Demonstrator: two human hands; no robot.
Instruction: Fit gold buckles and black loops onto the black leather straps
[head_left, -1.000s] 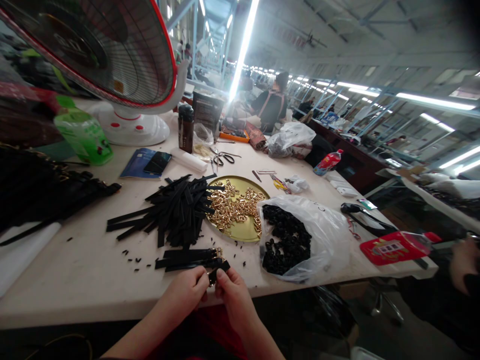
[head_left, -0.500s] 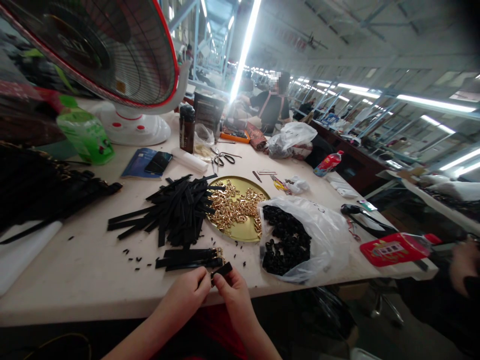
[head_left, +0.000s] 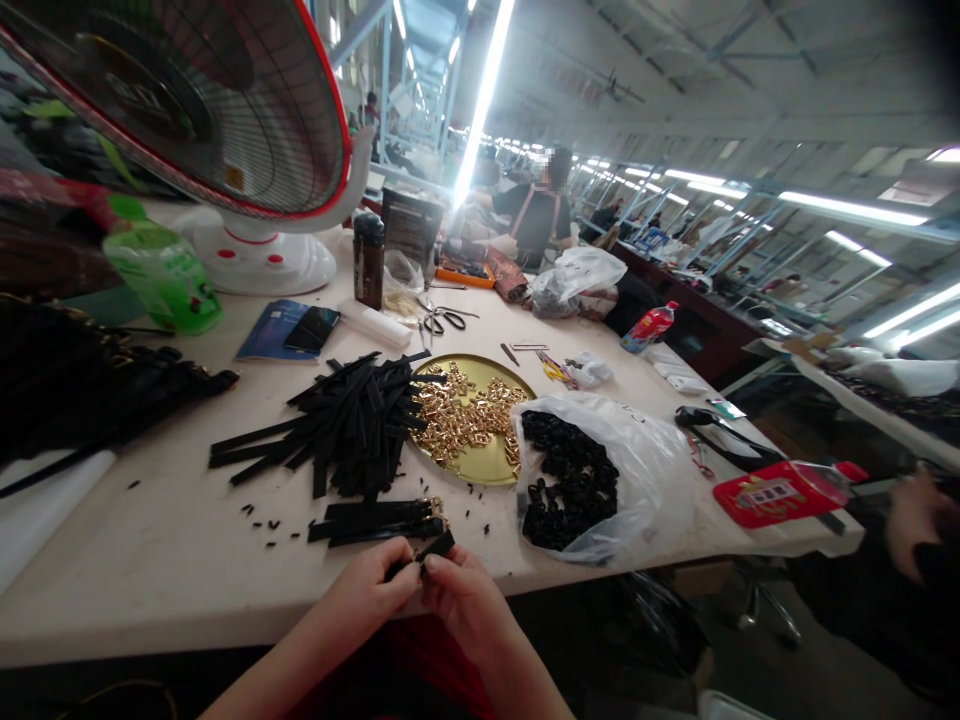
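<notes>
My left hand (head_left: 386, 580) and my right hand (head_left: 463, 590) meet at the table's front edge, both closed on one short black strap (head_left: 436, 545). Its free end sticks up between the fingers; the part in the pinch is hidden. Just beyond them lies a small stack of black straps with gold buckles (head_left: 367, 522). Behind that is a heap of loose black straps (head_left: 352, 420). A round gold tray (head_left: 480, 465) holds many gold metal buckles (head_left: 450, 415). To the right, a clear plastic bag (head_left: 652, 470) lies open with small black pieces (head_left: 566, 480) inside.
A fan (head_left: 262, 260) and a green bottle (head_left: 161, 270) stand at the left back. Scissors (head_left: 446, 318), a phone (head_left: 313, 328) and yellow-handled snips (head_left: 555, 370) lie behind the tray. A red bottle (head_left: 780, 492) lies at right. A person (head_left: 536, 215) is across the table.
My left fingers have come closer to the right ones, and the strap end between them has tilted and shifted slightly left. The whole view has moved a little.
</notes>
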